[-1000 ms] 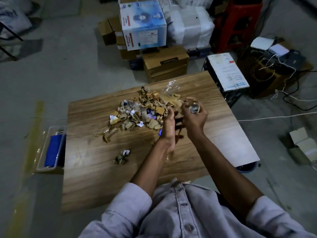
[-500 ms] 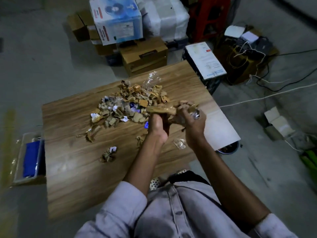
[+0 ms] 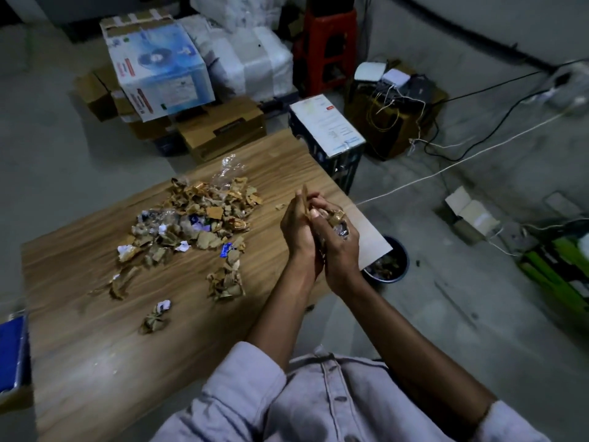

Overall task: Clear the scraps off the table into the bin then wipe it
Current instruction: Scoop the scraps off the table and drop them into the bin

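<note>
A heap of torn cardboard, paper and plastic scraps (image 3: 197,218) lies on the wooden table (image 3: 95,346). Smaller clumps of scraps (image 3: 226,282) sit nearer me, and one small clump (image 3: 156,317) lies apart. My left hand (image 3: 298,231) and my right hand (image 3: 334,234) are pressed together above the table's right edge, clasping a handful of scraps (image 3: 336,220) between them. A dark round bin (image 3: 387,266) with scraps inside stands on the floor just under that edge, partly hidden by the tabletop.
Cardboard boxes (image 3: 223,129), a blue-and-white carton (image 3: 156,65) and a red stool (image 3: 328,49) stand beyond the table. A dark crate topped by a white sheet (image 3: 328,129) touches the far corner. Cables (image 3: 446,167) run over the floor on the right. A blue-lined tray (image 3: 11,352) sits left.
Both hands lifted off the heap with a handful of scraps and moved right toward the table's edge above the bin. The camera turned right, bringing the bin into fuller view.
</note>
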